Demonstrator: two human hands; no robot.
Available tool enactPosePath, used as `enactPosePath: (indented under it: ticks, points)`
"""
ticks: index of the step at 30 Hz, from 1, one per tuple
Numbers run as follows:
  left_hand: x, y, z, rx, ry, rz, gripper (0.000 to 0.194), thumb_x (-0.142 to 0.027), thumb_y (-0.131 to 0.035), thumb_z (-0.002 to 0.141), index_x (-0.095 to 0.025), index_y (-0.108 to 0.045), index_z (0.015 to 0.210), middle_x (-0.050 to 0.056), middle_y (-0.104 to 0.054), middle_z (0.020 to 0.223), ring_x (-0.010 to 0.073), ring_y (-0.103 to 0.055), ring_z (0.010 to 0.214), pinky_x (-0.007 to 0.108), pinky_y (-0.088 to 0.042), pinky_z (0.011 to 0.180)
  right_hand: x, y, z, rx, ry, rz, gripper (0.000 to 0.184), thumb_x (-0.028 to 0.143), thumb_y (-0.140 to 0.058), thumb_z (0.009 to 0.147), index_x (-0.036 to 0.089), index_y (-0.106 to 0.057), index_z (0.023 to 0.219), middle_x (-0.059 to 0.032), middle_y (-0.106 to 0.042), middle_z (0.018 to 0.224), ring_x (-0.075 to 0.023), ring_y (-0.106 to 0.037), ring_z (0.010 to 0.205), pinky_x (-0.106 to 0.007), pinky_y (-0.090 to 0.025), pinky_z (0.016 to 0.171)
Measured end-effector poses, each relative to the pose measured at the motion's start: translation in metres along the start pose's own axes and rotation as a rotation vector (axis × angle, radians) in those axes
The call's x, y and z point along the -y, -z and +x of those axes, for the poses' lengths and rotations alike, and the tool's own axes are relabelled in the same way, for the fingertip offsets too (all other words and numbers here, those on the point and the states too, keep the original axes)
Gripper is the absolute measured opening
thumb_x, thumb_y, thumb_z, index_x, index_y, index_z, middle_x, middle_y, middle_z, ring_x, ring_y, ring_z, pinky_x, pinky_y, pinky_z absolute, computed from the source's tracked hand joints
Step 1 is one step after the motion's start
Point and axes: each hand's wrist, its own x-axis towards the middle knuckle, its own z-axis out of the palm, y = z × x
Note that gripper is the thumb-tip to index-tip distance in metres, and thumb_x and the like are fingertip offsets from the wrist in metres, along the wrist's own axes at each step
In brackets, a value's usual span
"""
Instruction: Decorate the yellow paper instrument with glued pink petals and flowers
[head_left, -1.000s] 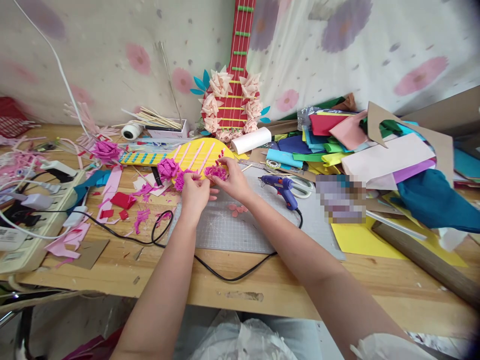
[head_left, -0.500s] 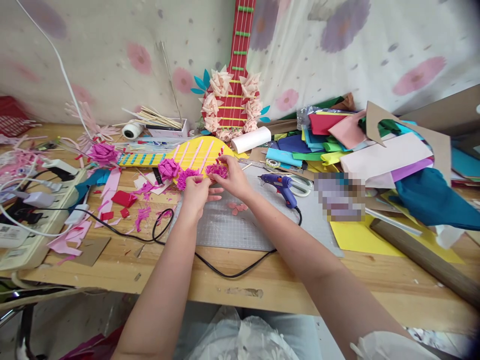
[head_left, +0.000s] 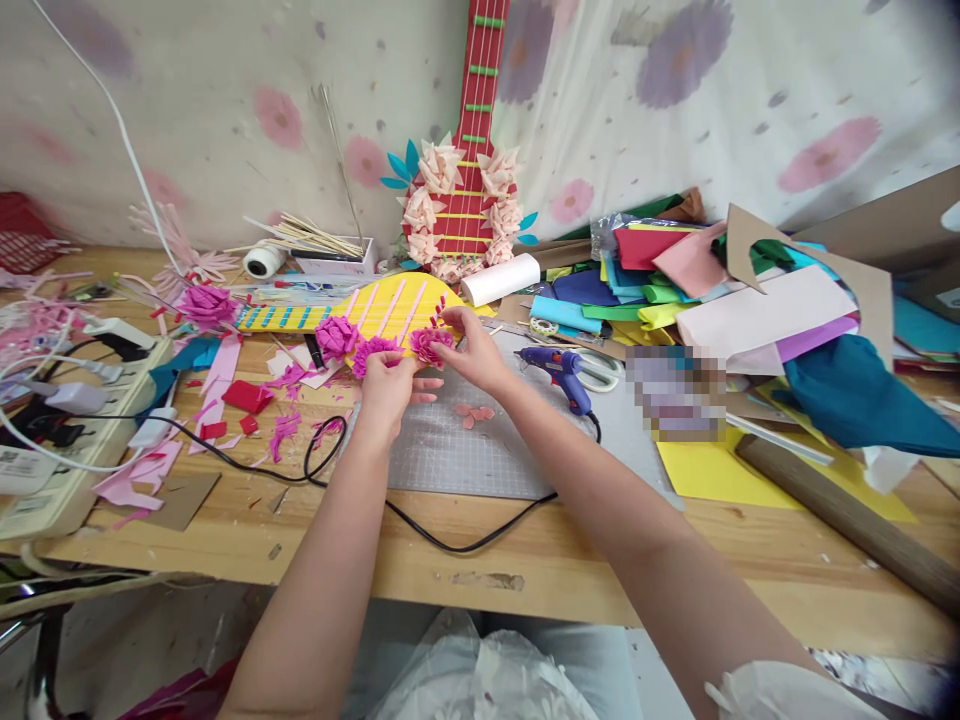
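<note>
A yellow paper pipa-like lute shape [head_left: 409, 290] lies on the table with pink strips across its body and blue ones on its neck. Three magenta paper flowers sit along its near edge. My left hand [head_left: 388, 395] pinches with thumb and forefinger at the middle flower [head_left: 369, 352], its other fingers stretched to the right. The right-hand flower [head_left: 427, 345] is between the thumb and fingers of my right hand [head_left: 476, 352]. Neither hand touches the left flower [head_left: 337, 338]. The fingertips partly cover the flowers they touch.
A blue glue gun [head_left: 559, 375] lies on the grey cutting mat [head_left: 450, 465], its black cord [head_left: 465, 550] looping nearer me. Scissors [head_left: 600, 372] are beside it. Behind stands a red lute shape [head_left: 466, 215] with pale flowers. Paper sheets pile up right; scraps and a power strip [head_left: 82, 470] lie left.
My right hand has shifted slightly off the right-hand flower, so more of it shows. My left hand stays at the middle flower. The view has moved a little.
</note>
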Motion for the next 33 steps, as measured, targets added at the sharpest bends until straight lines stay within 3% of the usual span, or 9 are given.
enactPosePath:
  ticks: [6,9,11,14,17,22,28,31,33]
  points:
    - [0.006,-0.002,0.002,0.033,-0.005,0.023,0.023,-0.016,-0.049,0.075,-0.017,-0.036,0.093,0.008,-0.067,0.085,0.0106,-0.062,0.048,0.02,-0.047,0.042,0.003,0.013,-0.009,-0.033,0.03,-0.024,0.021,0.034,-0.05,0.08,0.019,-0.051,0.094,-0.0073,-0.058,0.1,-0.0171,-0.056,0.093,-0.034,-0.045,0.085]
    - [0.014,-0.005,0.004,0.002,-0.098,0.116,0.028,-0.018,-0.051,0.073,-0.02,-0.033,0.094,0.005,-0.065,0.088,0.0079,-0.056,0.042,0.019,-0.044,0.039,0.005,0.025,-0.023,-0.041,-0.033,-0.101,0.019,0.034,-0.041,0.085,0.02,-0.052,0.08,-0.0042,-0.059,0.084,-0.0156,-0.056,0.08,-0.031,-0.045,0.074]
    - [0.02,-0.007,0.003,0.002,-0.249,0.254,0.028,-0.018,-0.052,0.071,-0.021,-0.035,0.093,0.002,-0.063,0.089,0.0062,-0.054,0.044,0.019,-0.043,0.042,0.004,0.036,-0.036,-0.014,-0.102,-0.161,0.02,0.034,-0.041,0.085,0.02,-0.051,0.076,-0.0025,-0.06,0.076,-0.0151,-0.055,0.072,-0.03,-0.043,0.068]
    - [0.03,-0.012,0.0,0.147,-0.475,0.573,0.015,-0.017,-0.051,0.071,-0.021,-0.044,0.084,0.0,-0.062,0.087,0.0074,-0.055,0.054,0.021,-0.044,0.053,-0.001,0.052,-0.056,0.044,-0.195,-0.264,0.02,0.035,-0.046,0.082,0.02,-0.05,0.071,-0.0016,-0.059,0.07,-0.0147,-0.053,0.065,-0.028,-0.04,0.062]
    - [0.041,-0.018,0.003,0.28,-0.525,0.877,0.008,-0.017,-0.05,0.074,-0.021,-0.051,0.08,-0.001,-0.063,0.086,0.0109,-0.057,0.062,0.025,-0.043,0.062,-0.008,0.066,-0.075,0.071,-0.243,-0.322,0.019,0.035,-0.051,0.079,0.02,-0.049,0.067,-0.0019,-0.06,0.068,-0.0146,-0.052,0.063,-0.028,-0.038,0.06]
    - [0.058,-0.028,0.016,0.267,-0.569,1.063,0.012,-0.021,-0.052,0.078,-0.022,-0.058,0.088,0.003,-0.062,0.102,0.0167,-0.06,0.081,0.029,-0.043,0.072,-0.014,0.09,-0.096,0.055,-0.352,-0.302,0.023,0.04,-0.057,0.074,0.02,-0.049,0.066,-0.0008,-0.06,0.067,-0.0128,-0.05,0.059,-0.026,-0.037,0.058]
    - [0.067,-0.052,0.021,0.246,-0.551,1.053,0.014,-0.028,-0.056,0.078,-0.02,-0.059,0.089,0.007,-0.059,0.108,0.0228,-0.055,0.105,0.034,-0.042,0.084,-0.009,0.122,-0.105,0.384,-0.412,-0.182,0.041,0.051,-0.04,0.083,0.019,-0.053,0.061,-0.0006,-0.058,0.06,-0.0107,-0.047,0.051,-0.026,-0.036,0.055]
    - [0.068,-0.064,0.025,0.277,-0.541,1.037,0.019,-0.031,-0.06,0.076,-0.018,-0.059,0.088,0.011,-0.054,0.116,0.026,-0.041,0.122,0.036,-0.036,0.096,-0.01,0.139,-0.106,0.46,-0.499,-0.167,0.043,0.056,-0.046,0.078,0.019,-0.051,0.058,0.0006,-0.055,0.054,-0.0101,-0.046,0.05,-0.025,-0.036,0.053]
    - [0.068,-0.07,0.028,0.291,-0.517,1.03,0.022,-0.035,-0.063,0.074,-0.017,-0.059,0.085,0.012,-0.053,0.115,0.0271,-0.039,0.124,0.037,-0.035,0.098,-0.01,0.15,-0.106,0.487,-0.54,-0.16,0.041,0.057,-0.051,0.074,0.019,-0.052,0.059,0.0011,-0.055,0.055,-0.0089,-0.044,0.048,-0.024,-0.034,0.049]
